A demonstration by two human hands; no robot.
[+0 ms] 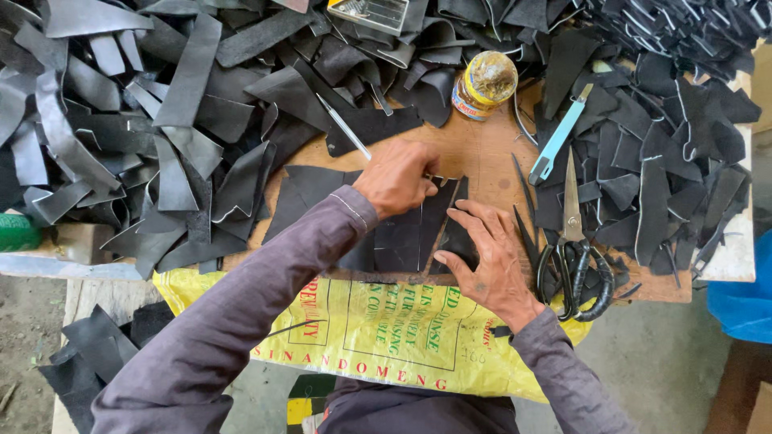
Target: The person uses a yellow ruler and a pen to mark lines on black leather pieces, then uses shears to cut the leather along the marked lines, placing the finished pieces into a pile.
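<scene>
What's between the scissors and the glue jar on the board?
In the head view, a light-blue-handled knife lies between the scissors and the glue jar, angled, its lower end just above the scissor blades; bare wooden board surrounds it.

Soft, even daylight — weak shadows, sharp focus (slight wide-angle bending at edges).

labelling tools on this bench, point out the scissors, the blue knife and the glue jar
scissors (572, 215): head view, on the blades just above the pivot
blue knife (557, 138): head view, middle of the blue handle
glue jar (486, 83): head view, on the yellowed lid
</scene>
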